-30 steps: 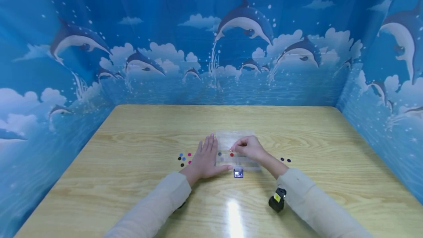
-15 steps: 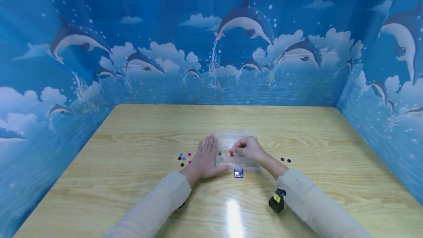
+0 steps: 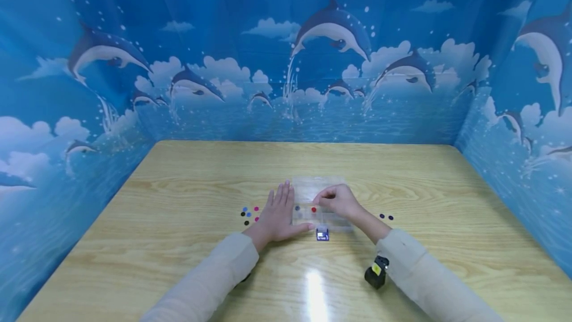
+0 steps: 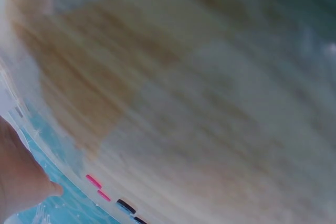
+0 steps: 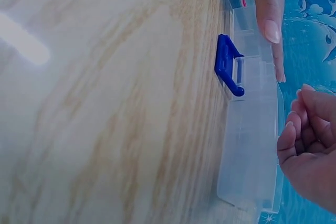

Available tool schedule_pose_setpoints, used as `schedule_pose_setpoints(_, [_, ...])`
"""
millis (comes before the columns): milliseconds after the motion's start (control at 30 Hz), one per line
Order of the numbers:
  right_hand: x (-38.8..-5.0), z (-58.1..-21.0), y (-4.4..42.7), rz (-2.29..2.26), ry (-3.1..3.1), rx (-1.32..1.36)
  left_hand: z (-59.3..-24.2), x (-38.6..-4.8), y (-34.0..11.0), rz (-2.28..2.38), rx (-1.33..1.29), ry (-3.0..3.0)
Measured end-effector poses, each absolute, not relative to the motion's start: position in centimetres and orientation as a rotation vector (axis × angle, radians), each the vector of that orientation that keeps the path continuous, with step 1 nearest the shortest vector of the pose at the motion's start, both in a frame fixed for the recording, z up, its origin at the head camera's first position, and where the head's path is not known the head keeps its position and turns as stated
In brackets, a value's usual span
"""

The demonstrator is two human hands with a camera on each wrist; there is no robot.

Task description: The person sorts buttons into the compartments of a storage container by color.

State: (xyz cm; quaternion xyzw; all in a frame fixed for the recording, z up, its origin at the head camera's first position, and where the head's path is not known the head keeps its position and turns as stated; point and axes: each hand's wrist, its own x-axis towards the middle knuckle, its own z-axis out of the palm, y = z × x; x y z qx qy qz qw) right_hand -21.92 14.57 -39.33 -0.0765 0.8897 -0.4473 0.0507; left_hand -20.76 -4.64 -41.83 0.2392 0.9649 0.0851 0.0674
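Inside the clear plastic box (image 3: 329, 220), one red disc (image 3: 314, 209), where two showed earlier, is shown by the head view alone; the right grip (image 3: 339, 201) is narrowed, any contents hidden, the left hand (image 3: 279, 216) laid wide.

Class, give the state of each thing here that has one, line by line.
Clear box: open
Blue latch: unfastened
Red disc: inside the box
Grey disc: inside the box
Pink, blue and black discs: loose on the table
Two dark discs: also loose
Left grip: fingers straight
Right grip: fingers curled, nothing visibly held
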Motion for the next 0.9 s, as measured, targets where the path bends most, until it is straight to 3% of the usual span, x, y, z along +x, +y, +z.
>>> schedule_pose_setpoints(500, [-21.5,-39.1,15.8,-1.455,2.705,-0.135,-41.8,-20.7,-4.6,0.269,0.722,2.91])
schedule_pose_setpoints(900, [-21.1,-39.0,17.2,-1.477,2.715,-0.249,-41.5,-20.7,-4.6,0.265,0.721,2.908])
